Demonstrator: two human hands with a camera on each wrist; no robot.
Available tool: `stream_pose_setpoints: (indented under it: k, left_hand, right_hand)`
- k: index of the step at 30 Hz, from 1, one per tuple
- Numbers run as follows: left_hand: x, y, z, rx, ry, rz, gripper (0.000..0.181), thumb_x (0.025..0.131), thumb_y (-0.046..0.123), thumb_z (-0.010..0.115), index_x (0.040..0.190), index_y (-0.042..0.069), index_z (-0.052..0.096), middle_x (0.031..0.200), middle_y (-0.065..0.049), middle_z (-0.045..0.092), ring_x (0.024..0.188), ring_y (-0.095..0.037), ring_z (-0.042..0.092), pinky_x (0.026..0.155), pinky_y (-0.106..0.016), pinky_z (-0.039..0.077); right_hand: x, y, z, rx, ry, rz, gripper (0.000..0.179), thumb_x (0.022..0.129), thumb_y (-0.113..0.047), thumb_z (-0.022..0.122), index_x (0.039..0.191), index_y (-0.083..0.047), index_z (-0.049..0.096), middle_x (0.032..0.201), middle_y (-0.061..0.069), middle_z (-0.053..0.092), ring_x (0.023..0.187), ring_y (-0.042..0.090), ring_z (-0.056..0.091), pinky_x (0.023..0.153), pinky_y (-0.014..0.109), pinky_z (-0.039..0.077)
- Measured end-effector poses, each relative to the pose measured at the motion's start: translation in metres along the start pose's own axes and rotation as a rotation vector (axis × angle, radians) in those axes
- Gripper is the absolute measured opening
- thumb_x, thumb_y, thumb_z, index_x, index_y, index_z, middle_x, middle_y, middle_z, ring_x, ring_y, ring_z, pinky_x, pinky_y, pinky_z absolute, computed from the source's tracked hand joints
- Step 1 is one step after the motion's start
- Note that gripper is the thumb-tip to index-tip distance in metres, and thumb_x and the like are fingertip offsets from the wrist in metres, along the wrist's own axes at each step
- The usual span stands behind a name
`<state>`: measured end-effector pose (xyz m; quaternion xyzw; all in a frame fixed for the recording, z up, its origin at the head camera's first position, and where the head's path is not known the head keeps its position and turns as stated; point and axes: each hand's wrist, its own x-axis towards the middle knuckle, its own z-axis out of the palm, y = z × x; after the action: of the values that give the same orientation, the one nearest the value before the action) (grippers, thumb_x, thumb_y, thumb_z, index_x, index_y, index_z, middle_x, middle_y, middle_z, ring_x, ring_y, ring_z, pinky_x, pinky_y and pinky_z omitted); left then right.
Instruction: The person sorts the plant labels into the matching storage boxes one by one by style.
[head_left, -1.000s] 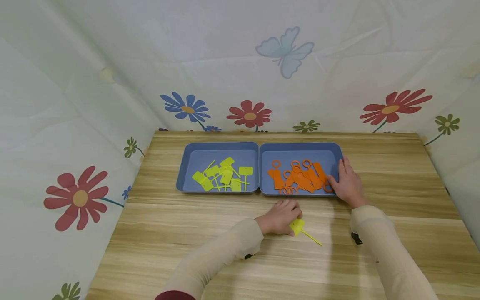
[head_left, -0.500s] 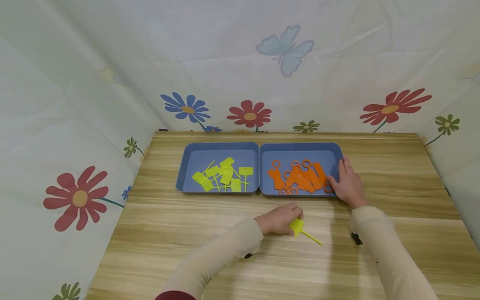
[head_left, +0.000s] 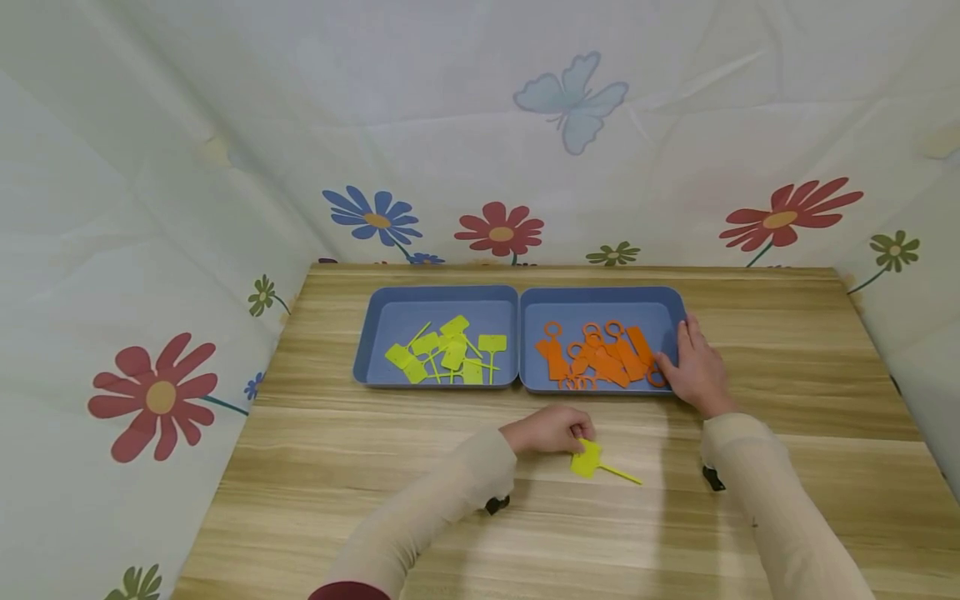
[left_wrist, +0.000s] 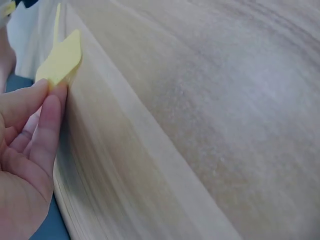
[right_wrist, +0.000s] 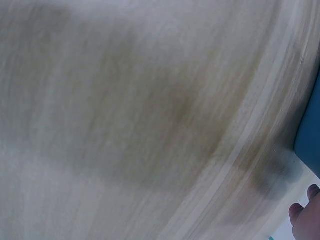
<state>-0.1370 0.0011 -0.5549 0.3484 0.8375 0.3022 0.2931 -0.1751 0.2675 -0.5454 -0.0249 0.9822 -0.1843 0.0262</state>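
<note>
My left hand (head_left: 553, 429) pinches a yellow plant tag (head_left: 587, 460) by the edge of its flat head, thumb against fingertips. The tag's thin stem points right and toward me, low over the wooden table. In the left wrist view, the left hand (left_wrist: 27, 142) holds the tag (left_wrist: 61, 61) by one corner. My right hand (head_left: 699, 368) holds the right-hand blue tray (head_left: 600, 295) at its near right corner, thumb over the rim and fingers along the outer side. Only some fingertips (right_wrist: 296, 212) and part of the tray (right_wrist: 311, 135) show in the right wrist view.
Several yellow plant tags (head_left: 453, 357) lie in the left blue tray (head_left: 444, 293), which stands against the right tray. The right one holds several orange ring-ended tags (head_left: 606, 362). A flower-printed curtain (head_left: 420, 125) rises behind the wooden table (head_left: 360, 442) and at its sides.
My left hand has drawn slightly back to the left and narrowed to a pinch on the tag's edge, so more of the tag's head shows. My right hand and both trays keep their places.
</note>
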Motion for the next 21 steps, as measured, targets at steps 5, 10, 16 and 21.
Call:
stream_pose_setpoints:
  k: [5, 10, 16, 21]
  left_hand:
    - [-0.001, -0.009, -0.001, -0.127, -0.014, -0.062, 0.009, 0.082, 0.007, 0.059, 0.089, 0.010, 0.063, 0.075, 0.003, 0.059, 0.062, -0.002, 0.050, 0.057, -0.014, 0.045]
    - [-0.007, -0.011, -0.012, -0.285, -0.066, -0.118, 0.011, 0.082, 0.001, 0.057, 0.089, 0.003, 0.064, 0.070, 0.000, 0.060, 0.056, -0.005, 0.053, 0.054, -0.017, 0.049]
    - [-0.016, -0.009, -0.037, -0.445, -0.154, -0.188, 0.014, 0.080, -0.004, 0.056, 0.091, -0.002, 0.065, 0.069, -0.002, 0.061, 0.058, -0.008, 0.054, 0.054, -0.017, 0.047]
    - [-0.028, -0.004, -0.071, -0.451, -0.216, -0.232, 0.012, 0.080, -0.003, 0.058, 0.091, -0.002, 0.063, 0.073, -0.001, 0.063, 0.060, -0.008, 0.055, 0.055, -0.018, 0.046]
  right_hand:
    - [0.000, -0.001, -0.001, -0.002, -0.009, 0.005, 0.076, 0.091, -0.041, 0.038, 0.139, 0.009, 0.004, 0.147, 0.022, -0.008, 0.131, 0.044, 0.011, 0.102, 0.058, 0.014]
    - [0.000, -0.001, -0.003, 0.001, -0.014, 0.008, 0.076, 0.091, -0.041, 0.037, 0.139, 0.009, 0.004, 0.147, 0.022, -0.008, 0.131, 0.044, 0.011, 0.102, 0.059, 0.014]
    - [0.000, -0.001, -0.003, -0.001, -0.013, -0.001, 0.076, 0.091, -0.042, 0.036, 0.138, 0.009, 0.004, 0.146, 0.023, -0.007, 0.130, 0.044, 0.012, 0.102, 0.059, 0.015]
    - [0.000, 0.000, -0.003, -0.005, -0.014, -0.008, 0.077, 0.091, -0.043, 0.036, 0.138, 0.009, 0.004, 0.146, 0.024, -0.007, 0.130, 0.044, 0.012, 0.101, 0.059, 0.016]
